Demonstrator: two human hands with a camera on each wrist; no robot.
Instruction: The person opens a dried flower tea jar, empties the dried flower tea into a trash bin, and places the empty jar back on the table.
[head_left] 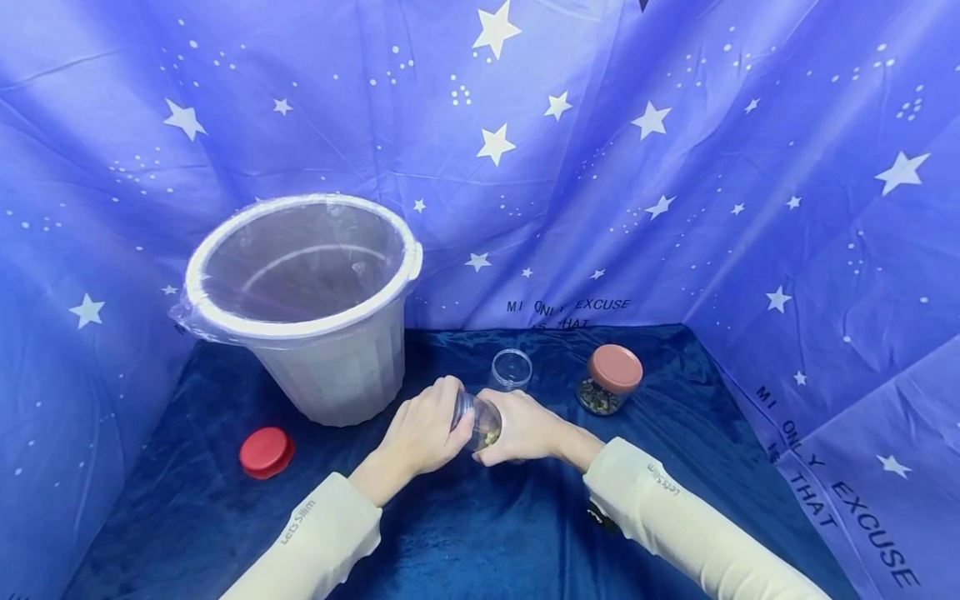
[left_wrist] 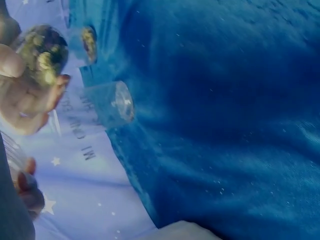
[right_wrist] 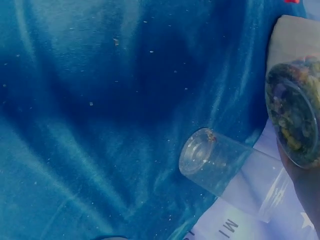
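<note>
Two-handed hold over the blue cloth (head_left: 480,542)

From where I stand, a red lid (head_left: 264,450) lies furthest left, and behind it to the right stands a pale bin (head_left: 337,379) with a clear liner (head_left: 315,275) drawn over its rim. Next comes the person's left hand (head_left: 422,427), fingers curled round the ridged end of a clear jar (head_left: 486,417). That jar is tipped over sideways between the two hands, in front of the bin and to its right, with yellow-green bits inside. Just beyond it a clear container (head_left: 512,365) stands upright. The right hand (head_left: 527,425) grips the jar's base end, thumb and fingers wrapped about it. Furthest right is a squat jar (head_left: 598,398), upright, dark bits inside and a salmon-coloured lid (head_left: 616,368) on top
</note>
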